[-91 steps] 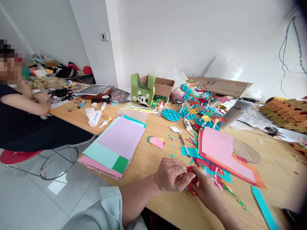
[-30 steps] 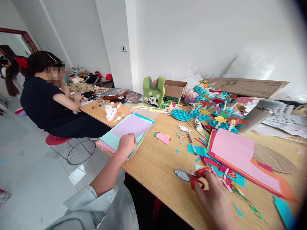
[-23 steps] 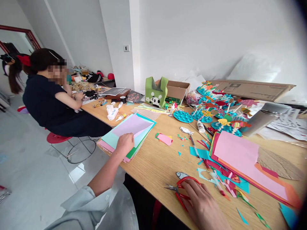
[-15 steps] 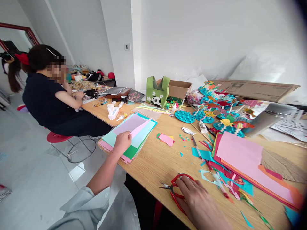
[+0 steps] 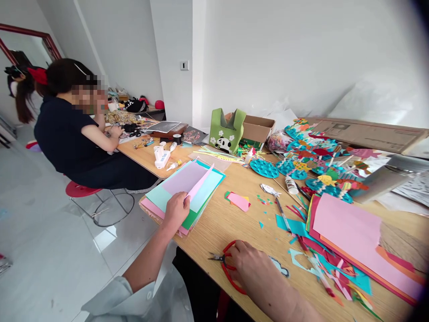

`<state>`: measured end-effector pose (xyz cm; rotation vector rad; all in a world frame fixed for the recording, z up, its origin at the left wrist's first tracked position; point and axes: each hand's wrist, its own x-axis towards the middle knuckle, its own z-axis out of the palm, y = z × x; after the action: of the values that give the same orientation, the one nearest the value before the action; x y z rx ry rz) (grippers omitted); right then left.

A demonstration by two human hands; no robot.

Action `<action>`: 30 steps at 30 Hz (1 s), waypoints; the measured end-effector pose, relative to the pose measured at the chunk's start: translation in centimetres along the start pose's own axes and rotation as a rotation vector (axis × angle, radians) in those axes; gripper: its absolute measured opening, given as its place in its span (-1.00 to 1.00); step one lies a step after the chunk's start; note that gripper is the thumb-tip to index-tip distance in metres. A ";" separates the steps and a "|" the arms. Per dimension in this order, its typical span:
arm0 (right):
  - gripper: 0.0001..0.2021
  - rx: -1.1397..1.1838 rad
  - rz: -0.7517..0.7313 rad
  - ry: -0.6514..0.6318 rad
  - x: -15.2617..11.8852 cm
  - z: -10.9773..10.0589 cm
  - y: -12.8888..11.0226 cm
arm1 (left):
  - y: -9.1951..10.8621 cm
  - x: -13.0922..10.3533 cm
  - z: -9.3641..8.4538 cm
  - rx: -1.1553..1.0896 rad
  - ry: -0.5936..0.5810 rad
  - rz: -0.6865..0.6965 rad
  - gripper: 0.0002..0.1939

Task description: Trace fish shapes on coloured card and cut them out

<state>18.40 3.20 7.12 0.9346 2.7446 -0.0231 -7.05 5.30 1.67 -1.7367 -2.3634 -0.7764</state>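
Observation:
My left hand (image 5: 176,209) pinches the raised edge of a pink paper sheet (image 5: 201,182). That sheet lies folded back over a stack of coloured paper, where light blue (image 5: 161,198) and green (image 5: 192,218) sheets show at the edges. At the table's front edge, my right hand (image 5: 250,264) has its fingers wrapped round the handles of red-handled scissors (image 5: 219,257). The blades point left, toward the table edge, and look slightly parted. Beside my right wrist lies a small dark-outlined paper cutout (image 5: 280,267), partly covered by the hand.
Pink, orange and red sheets (image 5: 348,223) lie at the right, with pens and paper scraps (image 5: 330,268) before them. Small pink pieces (image 5: 238,201) sit mid-table. Behind are blue fish crafts (image 5: 264,168), a green panda bag (image 5: 227,129) and a flask (image 5: 390,179). A person (image 5: 67,129) sits left.
My right hand has slid left over the table with the scissors, uncovering the cutout beside its wrist. My left hand keeps its pinch on the pink sheet. The view has shifted slightly.

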 end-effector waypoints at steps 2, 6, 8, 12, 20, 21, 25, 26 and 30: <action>-0.87 0.016 0.026 -0.046 -0.1 -0.6 -0.1 | -0.2 -0.2 0.3 -0.024 0.030 0.023 -0.81; -0.86 0.094 0.050 -0.012 -0.2 -2.1 1.2 | -0.4 -0.2 0.6 -0.058 0.073 0.074 -0.81; -0.83 0.135 0.043 0.102 0.3 -2.7 3.1 | -0.4 -0.2 0.6 -0.069 0.083 0.106 -0.82; -0.71 0.146 0.085 0.317 3.0 -2.8 8.7 | -0.2 -0.4 0.6 -0.087 0.079 0.168 -0.87; -0.66 0.342 0.299 0.253 8.9 -0.1 15.1 | -0.6 -0.3 0.7 -0.090 0.126 0.103 -0.75; -0.65 0.348 0.300 0.242 9.3 0.3 15.2 | -0.7 -0.2 0.7 -0.093 0.131 0.088 -0.75; -0.54 0.362 0.306 0.224 9.8 1.6 15.2 | -0.8 -0.3 0.5 -0.101 0.140 0.055 -0.73; -0.51 0.366 0.310 0.221 9.8 1.8 15.2 | -0.7 -0.3 0.5 -0.103 0.140 0.054 -0.73; -0.53 0.383 0.334 0.207 9.9 1.8 15.2 | -0.6 -0.4 0.4 -0.108 0.142 0.064 -0.70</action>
<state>20.41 21.07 4.01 1.5682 2.7788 -0.4269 -7.37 4.95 0.99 -1.7245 -2.2014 -0.9991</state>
